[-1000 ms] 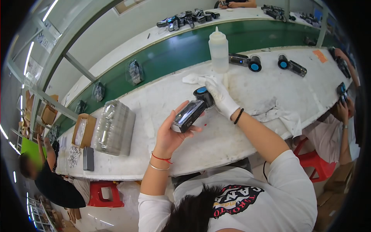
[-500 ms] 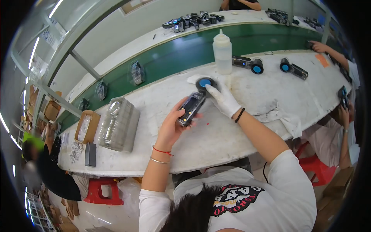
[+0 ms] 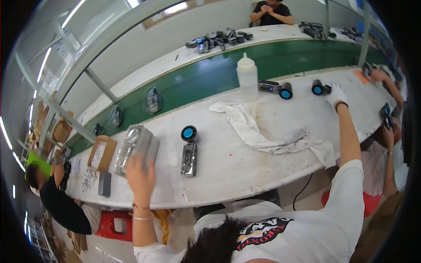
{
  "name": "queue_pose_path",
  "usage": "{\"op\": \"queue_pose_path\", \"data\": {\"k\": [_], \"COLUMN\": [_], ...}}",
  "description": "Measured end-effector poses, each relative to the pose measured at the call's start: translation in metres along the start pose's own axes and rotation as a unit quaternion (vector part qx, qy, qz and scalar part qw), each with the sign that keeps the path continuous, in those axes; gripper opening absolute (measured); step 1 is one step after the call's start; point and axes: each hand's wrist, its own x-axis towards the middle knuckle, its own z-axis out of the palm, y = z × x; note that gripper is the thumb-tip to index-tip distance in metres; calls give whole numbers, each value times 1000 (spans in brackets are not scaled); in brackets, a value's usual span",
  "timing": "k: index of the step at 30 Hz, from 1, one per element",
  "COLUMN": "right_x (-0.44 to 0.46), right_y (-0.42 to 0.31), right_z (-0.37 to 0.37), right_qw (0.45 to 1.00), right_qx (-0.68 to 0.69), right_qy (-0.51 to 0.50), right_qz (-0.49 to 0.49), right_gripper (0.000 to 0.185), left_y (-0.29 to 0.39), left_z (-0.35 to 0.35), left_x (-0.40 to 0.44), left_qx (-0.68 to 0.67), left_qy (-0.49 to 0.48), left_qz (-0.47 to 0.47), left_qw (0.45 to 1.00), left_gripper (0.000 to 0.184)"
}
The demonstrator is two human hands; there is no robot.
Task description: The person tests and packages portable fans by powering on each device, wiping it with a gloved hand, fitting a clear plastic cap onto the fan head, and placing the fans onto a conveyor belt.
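Observation:
My bare left hand is raised with its fingers apart, partly in front of a stack of clear plastic trays. To its right, a handheld device lies on the table, with a dark see-through body and a round black head with a blue face. Far to the right, my white-gloved right hand is closed over the body of another such device; only its blue-faced head shows clearly. A third device lies beside a squeeze bottle.
A white cloth is spread mid-table. At left are a cardboard box and a grey block. Behind runs a green conveyor belt carrying wrapped parts. Co-workers sit at both sides and across the belt.
The device I held in both hands now lies on the table. My left hand has moved left to the trays, my right hand far right onto another device. The view has shifted slightly.

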Motion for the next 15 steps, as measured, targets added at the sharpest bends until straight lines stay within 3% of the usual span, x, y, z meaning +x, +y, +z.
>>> {"op": "queue_pose_path", "data": {"k": [1,3,5,6,8,13,15], "right_x": [-2,-8,-8,-14,-25,-32,-39], "right_y": [9,1,-10,-14,-19,-50,-80], "right_z": [-3,-26,-36,-41,-53,-56,-73], "right_qw": [995,993,989,982,978,973,930], "right_qx": [-33,10,27,44,84,205,349], "right_qy": [-94,-120,-145,-175,-178,-102,-114], "right_qz": [18,21,31,52,66,-13,-24], "right_gripper": [60,58,56,54,55,56,59], "left_y": [-8,-33,-61,-63,-68,-91,-90], "left_z": [-5,-3,20,16,8,16,19], "left_x": [9,7,-10,-4,19,47,52], "left_qx": [22,47,-98,-99,-124,-109,-61], "left_qy": [-4,-9,-171,-174,-321,-401,-431], "left_qz": [-21,-48,-140,-142,-209,-185,-136], "left_qw": [1000,998,970,969,915,891,890], "left_gripper": [34,33,26,26,18,18,21]}}
